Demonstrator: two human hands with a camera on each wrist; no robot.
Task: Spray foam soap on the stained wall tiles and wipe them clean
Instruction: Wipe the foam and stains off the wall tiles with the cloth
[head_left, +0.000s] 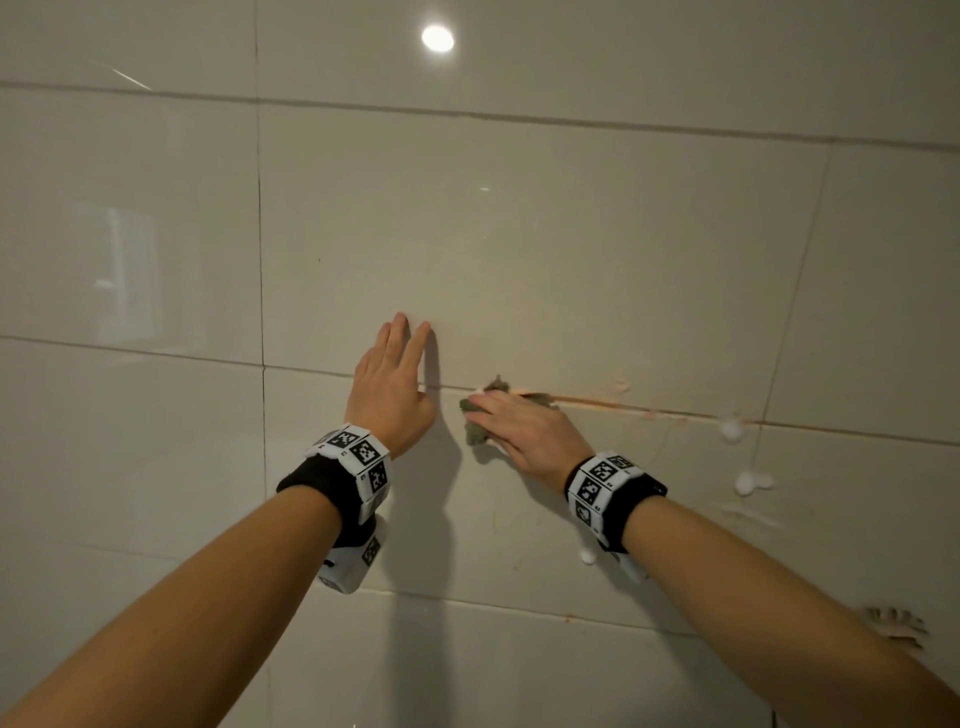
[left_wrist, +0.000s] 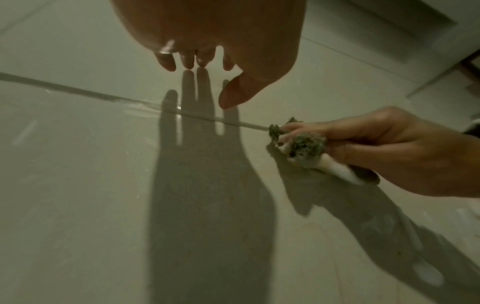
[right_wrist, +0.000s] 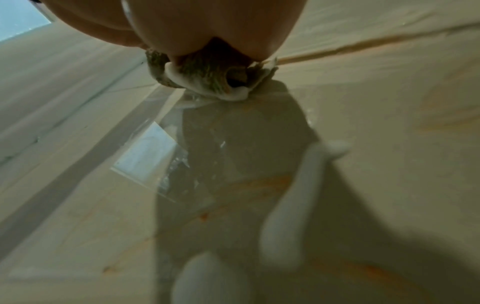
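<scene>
Risk: smearing orange stain (head_left: 597, 402) along grout | right hand (head_left: 524, 431) presses foamy rag (head_left: 475, 431) on tile (head_left: 519, 249), fingers curled over it | left hand (head_left: 392, 389) flat on tile | foam (head_left: 748, 483) dripping, unwiped

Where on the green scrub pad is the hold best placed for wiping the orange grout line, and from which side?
Judging from its pose, across the back of the scrub pad, coming from the room side. It lies against the wall tiles at the orange grout line, foam at its edge. The right hand already presses it so.
</scene>
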